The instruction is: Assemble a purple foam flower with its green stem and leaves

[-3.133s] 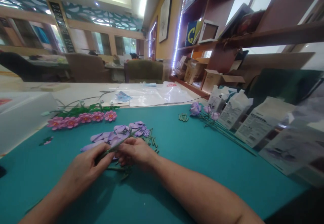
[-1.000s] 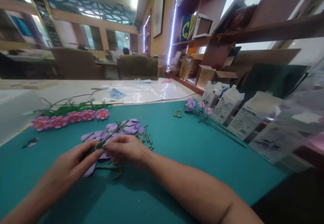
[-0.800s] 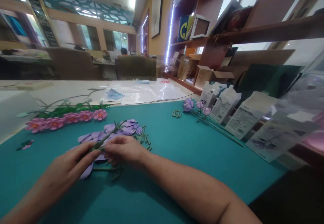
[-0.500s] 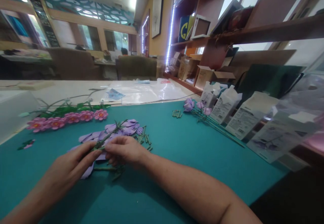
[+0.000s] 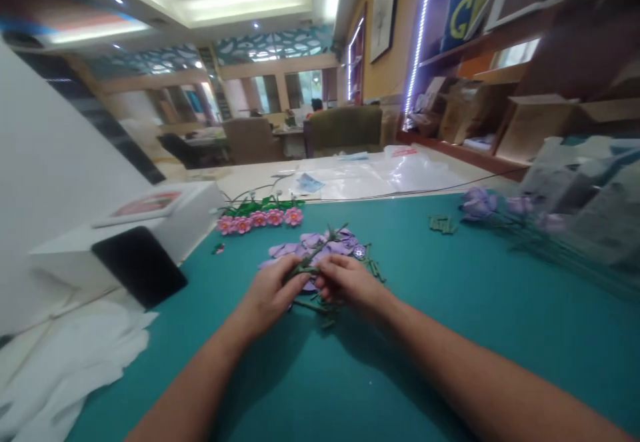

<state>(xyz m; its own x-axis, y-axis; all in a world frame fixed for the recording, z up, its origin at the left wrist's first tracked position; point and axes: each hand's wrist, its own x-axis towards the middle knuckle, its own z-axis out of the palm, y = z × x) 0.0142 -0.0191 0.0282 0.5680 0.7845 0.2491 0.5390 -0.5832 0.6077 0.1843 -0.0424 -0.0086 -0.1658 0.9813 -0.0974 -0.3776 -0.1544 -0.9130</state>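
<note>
My left hand (image 5: 275,290) is closed around a green toy flower stem (image 5: 320,247), which slants up and away to the right. Thumb and fingers of my right hand (image 5: 350,281) pinch the same stem close to the left fingertips; any small part between them is hidden. Beneath and beyond the hands lies a pile of purple petals (image 5: 311,239) with a round purple piece (image 5: 359,251). Small green stem pieces (image 5: 374,267) are scattered right of the pile. Another green stem (image 5: 310,306) with leaf parts rests on the mat just below my hands.
Pink flowers (image 5: 258,219) lie in a row at the back left. A dark tablet-like slab (image 5: 140,265) leans on a white box (image 5: 200,212). Green pieces (image 5: 442,224), purple flowers (image 5: 479,205) and white cartons (image 5: 565,179) are at right. The green mat (image 5: 450,282) covers the table.
The view has swung left, bringing the white box, dark slab and white sheets into sight. Both hands keep hold of the stem, with little visible change in their grip.
</note>
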